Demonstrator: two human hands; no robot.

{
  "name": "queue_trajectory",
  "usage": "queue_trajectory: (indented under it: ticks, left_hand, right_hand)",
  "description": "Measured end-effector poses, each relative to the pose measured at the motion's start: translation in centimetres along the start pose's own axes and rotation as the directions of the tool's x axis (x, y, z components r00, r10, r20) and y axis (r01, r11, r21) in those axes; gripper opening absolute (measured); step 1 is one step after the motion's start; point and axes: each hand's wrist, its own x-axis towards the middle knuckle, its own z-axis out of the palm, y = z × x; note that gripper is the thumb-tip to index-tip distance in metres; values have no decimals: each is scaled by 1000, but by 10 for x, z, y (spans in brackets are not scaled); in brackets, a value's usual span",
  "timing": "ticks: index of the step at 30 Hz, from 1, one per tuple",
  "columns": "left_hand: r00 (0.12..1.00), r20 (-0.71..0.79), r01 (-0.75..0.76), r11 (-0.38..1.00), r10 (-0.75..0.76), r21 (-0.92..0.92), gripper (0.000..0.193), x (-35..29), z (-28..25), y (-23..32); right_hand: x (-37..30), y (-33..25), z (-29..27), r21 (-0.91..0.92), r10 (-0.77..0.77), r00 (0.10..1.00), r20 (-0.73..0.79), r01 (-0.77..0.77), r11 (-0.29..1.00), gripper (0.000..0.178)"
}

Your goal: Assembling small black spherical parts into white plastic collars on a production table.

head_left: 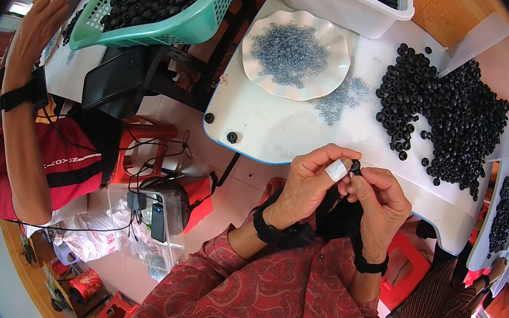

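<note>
Apparently mid-handling, left hand [307, 183] and right hand [383, 197] pinch one small black piece [355, 166] between them, next move likely needing a steady grip

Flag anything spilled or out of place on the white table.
Bluish bits lie outside the white plate holding the rest, possibly spilled; stray black pieces sit at the left end of the table, away from the main pile.

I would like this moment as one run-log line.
left hand, right hand: hold small black piece | white plate: translucent pieces | table: piled black pieces
</note>
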Motion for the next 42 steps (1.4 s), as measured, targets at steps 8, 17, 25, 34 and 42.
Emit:
queue_trajectory:
  ticks: [8,17,25,34,42]
  left_hand:
    - [998,32,-56,994,53,95,23,-1,-1,2]
    - [999,2,-41,992,41,117,23,-2,3,3]
    - [999,-11,-36,993,37,116,22,-3,5,2]
    - [999,-4,-35,995,36,89,24,-2,5,3]
    - [1000,-30,3,1000,-4,-9,25,-4,8,-1]
  right_hand:
    - [0,2,2,-4,46,999,-26,-46,999,10]
    - [-4,3,8,-34,57,995,-82,-60,998,11]
    - [-5,5,11,-47,28,996,-84,-32,998,8]
    - [-2,8,10,-67,-81,996,-21,80,995,9]
    - [-6,16,10,-82,-133,986,-106,124,989,8]
